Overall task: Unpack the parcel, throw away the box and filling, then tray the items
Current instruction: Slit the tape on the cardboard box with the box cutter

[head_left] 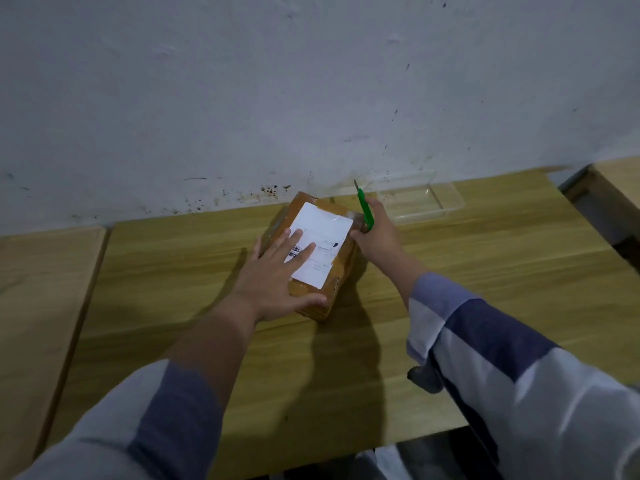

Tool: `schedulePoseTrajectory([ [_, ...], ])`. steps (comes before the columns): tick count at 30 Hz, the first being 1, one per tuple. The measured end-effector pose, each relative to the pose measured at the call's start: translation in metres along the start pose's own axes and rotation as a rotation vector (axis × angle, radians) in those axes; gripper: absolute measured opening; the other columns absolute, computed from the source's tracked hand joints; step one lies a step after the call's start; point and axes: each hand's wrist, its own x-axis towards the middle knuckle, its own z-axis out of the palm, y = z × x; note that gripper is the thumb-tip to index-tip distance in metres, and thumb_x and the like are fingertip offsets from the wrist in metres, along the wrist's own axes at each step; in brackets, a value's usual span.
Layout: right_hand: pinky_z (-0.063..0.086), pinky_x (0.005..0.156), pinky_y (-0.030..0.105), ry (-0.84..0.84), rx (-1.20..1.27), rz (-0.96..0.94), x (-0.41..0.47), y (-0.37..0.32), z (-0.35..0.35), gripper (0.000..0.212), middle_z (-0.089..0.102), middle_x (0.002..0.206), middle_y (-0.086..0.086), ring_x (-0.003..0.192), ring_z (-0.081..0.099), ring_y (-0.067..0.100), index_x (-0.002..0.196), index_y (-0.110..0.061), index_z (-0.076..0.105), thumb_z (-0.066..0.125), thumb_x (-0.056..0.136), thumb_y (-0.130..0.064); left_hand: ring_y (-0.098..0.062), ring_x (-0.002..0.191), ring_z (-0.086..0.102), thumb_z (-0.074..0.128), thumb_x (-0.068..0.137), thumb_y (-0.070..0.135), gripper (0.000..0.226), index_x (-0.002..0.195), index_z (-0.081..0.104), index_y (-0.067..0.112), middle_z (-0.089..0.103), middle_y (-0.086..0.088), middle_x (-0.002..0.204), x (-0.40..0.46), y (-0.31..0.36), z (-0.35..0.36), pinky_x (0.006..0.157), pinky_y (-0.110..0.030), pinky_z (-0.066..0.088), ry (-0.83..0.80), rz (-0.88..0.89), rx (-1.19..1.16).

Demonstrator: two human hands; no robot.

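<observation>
Parcel position: brown taped cardboard box (pixel 313 251) lies near the wooden desk's (pixel 173 271) far edge. Your left hand (pixel 277 271) presses flat, fingers spread, on it; your right hand (pixel 375 233) grips a green-handled cutter (pixel 365 210) beside it.

— Position of the parcel (pixel 313 252)?
— On the table (pixel 485 289), near its rear edge, close to the wall (pixel 311 81).
— The hands?
— Left hand (pixel 277 275) flat on the parcel's top, over the label (pixel 322 233). Right hand (pixel 375 233) against the parcel's right side, holding a cutter (pixel 365 211), blade up.
— The tray (pixel 415 199)?
— Behind and right of the parcel, against the wall.
— Adjacent surfaces?
— A second table (pixel 38 282) at left.
</observation>
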Motion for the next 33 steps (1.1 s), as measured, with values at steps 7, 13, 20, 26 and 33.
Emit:
schedulePoseTrajectory([
  [7,0.057,0.077,0.053,0.025,-0.035,0.042,-0.026,0.008,-0.008,0.052,0.063,0.11,0.016,0.09,0.066,0.037,0.143,-0.031,0.024,0.041,0.097,-0.014,-0.016,0.145,-0.023,0.013,0.068,0.09,0.105,0.152,-0.002,0.03,-0.017,-0.001,0.16,0.015,0.035,0.008,0.115,-0.055,-0.013,0.028,-0.209,-0.078],
  [13,0.058,0.067,0.052,0.02,-0.117,0.016,-0.047,0.007,-0.014,0.05,0.065,0.104,0.016,0.081,0.067,0.036,0.143,-0.029,0.027,0.043,0.097,-0.021,-0.02,0.145,-0.023,0.015,0.077,0.084,0.096,0.152,-0.006,0.028,-0.019,-0.004,0.159,0.024,0.054,0.01,0.112,-0.055,-0.015,0.002,-0.315,-0.067],
  [20,0.057,0.048,0.039,-0.01,-0.143,0.058,-0.058,-0.003,-0.013,0.047,0.059,0.103,0.007,0.057,0.059,0.023,0.143,-0.027,0.028,0.039,0.099,-0.018,-0.02,0.145,-0.023,0.013,0.075,0.086,0.098,0.151,-0.008,0.028,-0.02,-0.004,0.159,0.026,0.052,0.011,0.113,-0.055,-0.015,-0.015,-0.318,-0.066],
  [26,0.056,0.048,0.037,-0.025,-0.188,0.082,-0.057,-0.014,-0.012,0.045,0.059,0.115,0.012,0.075,0.064,0.033,0.142,-0.024,0.03,0.036,0.099,-0.014,-0.02,0.143,-0.027,0.017,0.07,0.09,0.107,0.151,-0.011,0.027,-0.024,-0.004,0.157,0.026,0.046,0.006,0.113,-0.056,-0.016,-0.082,-0.272,-0.11],
  [33,0.053,0.056,0.04,-0.09,-0.377,0.046,-0.042,-0.037,-0.007,0.035,0.063,0.11,0.018,0.086,0.063,0.036,0.125,-0.009,0.044,0.04,0.091,-0.005,-0.022,0.143,-0.028,0.025,0.069,0.089,0.11,0.151,-0.012,0.026,-0.026,-0.007,0.156,0.023,0.041,0.003,0.112,-0.055,-0.016,-0.109,-0.234,-0.099],
])
